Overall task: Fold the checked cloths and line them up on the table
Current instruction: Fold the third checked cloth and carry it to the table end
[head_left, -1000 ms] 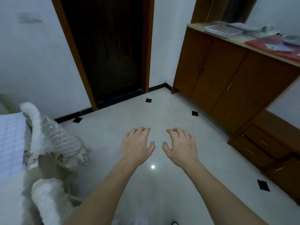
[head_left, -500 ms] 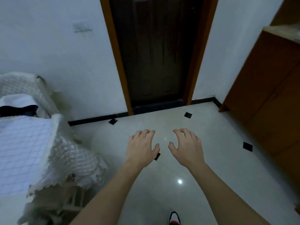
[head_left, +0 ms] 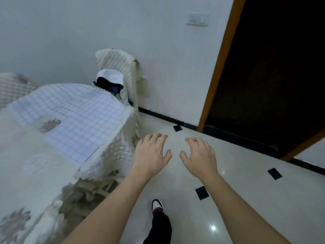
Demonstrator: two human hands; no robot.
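Covered table [head_left: 112, 155] beside tiled floor [head_left: 246, 205]: checked cloth [head_left: 75, 118] lies leftward of the left hand [head_left: 151, 155], the nearer, and right hand [head_left: 199, 156], both empty, fingers relaxed.

Head camera looks down over floor [head_left: 228, 173], table [head_left: 26, 155] leftward.

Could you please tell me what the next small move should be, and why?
Probably reach left to the near edge of the checked cloth: the left hand and right hand hang open and empty over the floor, while the cloth lies spread on the table beside them.
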